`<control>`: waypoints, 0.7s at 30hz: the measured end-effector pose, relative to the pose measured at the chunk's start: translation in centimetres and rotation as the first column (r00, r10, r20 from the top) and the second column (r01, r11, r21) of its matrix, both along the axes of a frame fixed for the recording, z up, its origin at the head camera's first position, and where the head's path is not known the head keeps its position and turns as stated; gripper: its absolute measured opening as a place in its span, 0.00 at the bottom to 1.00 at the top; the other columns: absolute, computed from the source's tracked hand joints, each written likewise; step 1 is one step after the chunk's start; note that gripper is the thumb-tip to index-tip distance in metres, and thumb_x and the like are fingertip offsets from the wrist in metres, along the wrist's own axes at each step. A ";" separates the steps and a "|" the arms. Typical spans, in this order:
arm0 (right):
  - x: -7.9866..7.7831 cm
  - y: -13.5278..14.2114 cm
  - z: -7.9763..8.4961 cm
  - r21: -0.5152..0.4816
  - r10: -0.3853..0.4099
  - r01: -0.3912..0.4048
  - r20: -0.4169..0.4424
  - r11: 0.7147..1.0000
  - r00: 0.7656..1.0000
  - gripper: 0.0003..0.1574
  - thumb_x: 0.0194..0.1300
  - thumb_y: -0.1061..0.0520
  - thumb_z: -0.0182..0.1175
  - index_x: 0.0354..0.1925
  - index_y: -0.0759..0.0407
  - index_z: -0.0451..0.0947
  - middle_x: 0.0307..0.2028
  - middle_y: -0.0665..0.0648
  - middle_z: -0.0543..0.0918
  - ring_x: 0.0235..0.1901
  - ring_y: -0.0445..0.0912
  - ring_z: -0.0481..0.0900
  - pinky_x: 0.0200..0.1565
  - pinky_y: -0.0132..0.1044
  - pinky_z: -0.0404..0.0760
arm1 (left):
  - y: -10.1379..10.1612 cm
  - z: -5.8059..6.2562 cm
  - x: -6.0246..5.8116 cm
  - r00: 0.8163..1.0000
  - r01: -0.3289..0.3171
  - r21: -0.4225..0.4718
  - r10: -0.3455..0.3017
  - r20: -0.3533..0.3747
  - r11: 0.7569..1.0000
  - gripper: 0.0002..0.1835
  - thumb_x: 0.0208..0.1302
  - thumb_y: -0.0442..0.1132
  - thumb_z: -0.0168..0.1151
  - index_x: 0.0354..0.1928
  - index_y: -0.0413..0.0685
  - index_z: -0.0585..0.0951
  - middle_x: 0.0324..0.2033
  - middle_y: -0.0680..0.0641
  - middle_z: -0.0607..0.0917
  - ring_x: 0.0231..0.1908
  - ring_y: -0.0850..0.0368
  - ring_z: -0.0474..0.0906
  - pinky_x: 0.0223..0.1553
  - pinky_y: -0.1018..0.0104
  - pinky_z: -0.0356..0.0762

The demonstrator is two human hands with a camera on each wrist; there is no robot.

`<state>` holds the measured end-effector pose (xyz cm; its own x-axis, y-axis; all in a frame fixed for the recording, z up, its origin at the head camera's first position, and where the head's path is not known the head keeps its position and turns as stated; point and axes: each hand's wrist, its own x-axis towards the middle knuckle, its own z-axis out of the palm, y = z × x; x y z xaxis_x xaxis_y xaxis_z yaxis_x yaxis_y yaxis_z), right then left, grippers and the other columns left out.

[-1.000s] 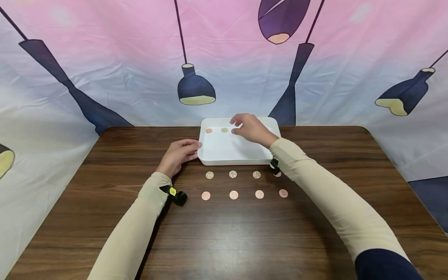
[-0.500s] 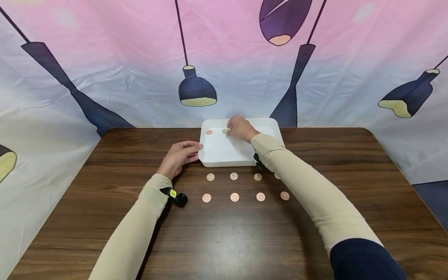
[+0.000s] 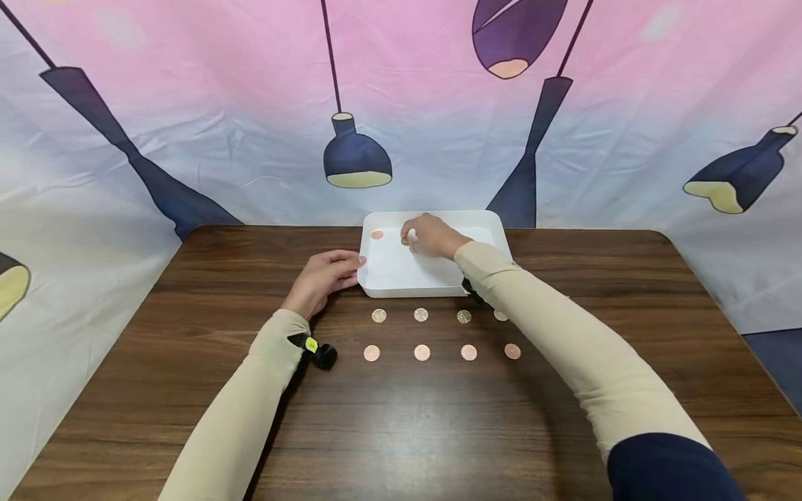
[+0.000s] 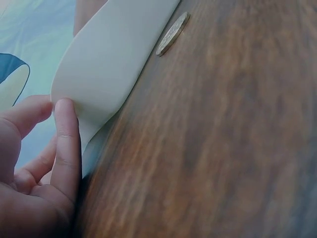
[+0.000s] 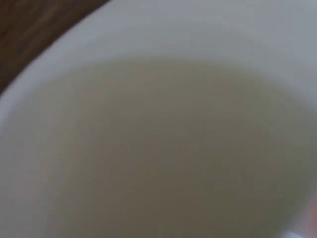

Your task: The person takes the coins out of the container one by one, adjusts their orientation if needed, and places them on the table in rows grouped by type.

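Observation:
A white tray (image 3: 416, 275) lies at the far side of the table. My left hand (image 3: 322, 278) holds its left front corner, and in the left wrist view the fingertips (image 4: 64, 111) are at its wall. Over the tray, my right hand (image 3: 432, 236) pinches a gold-coloured coin (image 3: 405, 241), partly hidden by the fingers. A copper-coloured coin (image 3: 376, 235) lies in the tray at the back left. The right wrist view is blurred, showing mostly the tray's pale surface (image 5: 163, 144).
In front of the tray are two rows of coins on the brown table (image 3: 401, 431): gold-coloured coins (image 3: 421, 315) nearer the tray, copper-coloured coins (image 3: 422, 353) nearer me. The right sleeve partly covers one gold coin (image 3: 500, 315). A printed cloth (image 3: 263, 139) hangs behind.
My right hand moved left inside the tray to the gold-coloured coin that lay there, and it now pinches it. The left hand stays at the tray's corner.

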<state>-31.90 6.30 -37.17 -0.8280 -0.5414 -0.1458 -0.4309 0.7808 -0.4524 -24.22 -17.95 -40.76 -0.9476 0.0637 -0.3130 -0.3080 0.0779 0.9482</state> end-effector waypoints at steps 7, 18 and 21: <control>0.3 1.0 -0.1 -0.001 0.040 -0.040 0.020 0.999 0.999 0.18 0.75 0.64 0.62 0.60 0.64 0.81 0.52 0.65 0.86 0.57 0.58 0.78 0.63 0.49 0.74 | 0.1 0.0 -0.1 1.000 0.007 -0.015 -0.007 0.010 1.000 0.25 0.72 0.41 0.70 0.65 0.36 0.78 0.45 0.49 0.81 0.37 0.64 0.80 0.43 0.75 0.85; 0.2 1.2 -0.9 -0.179 -0.124 0.143 0.110 0.973 0.986 0.13 0.74 0.58 0.65 0.53 0.63 0.82 0.49 0.64 0.81 0.45 0.53 0.76 0.53 0.45 0.74 | 0.0 0.0 -0.2 1.000 0.005 -0.016 -0.005 0.009 1.000 0.23 0.72 0.41 0.70 0.62 0.37 0.79 0.42 0.51 0.83 0.37 0.64 0.80 0.43 0.75 0.85; 0.1 1.2 -1.1 -0.175 -0.106 0.119 0.083 0.977 0.991 0.12 0.74 0.59 0.65 0.53 0.62 0.82 0.46 0.63 0.81 0.44 0.53 0.75 0.53 0.44 0.73 | 0.0 0.0 -0.1 1.000 0.005 -0.022 -0.005 0.010 1.000 0.23 0.72 0.41 0.70 0.63 0.37 0.79 0.42 0.51 0.83 0.37 0.64 0.80 0.43 0.75 0.85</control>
<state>-31.81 7.53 -38.26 -0.8760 -0.4679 -0.1172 -0.3054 0.7261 -0.6160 -24.36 -17.91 -40.77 -0.9443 0.0613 -0.3234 -0.3166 0.0997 0.9433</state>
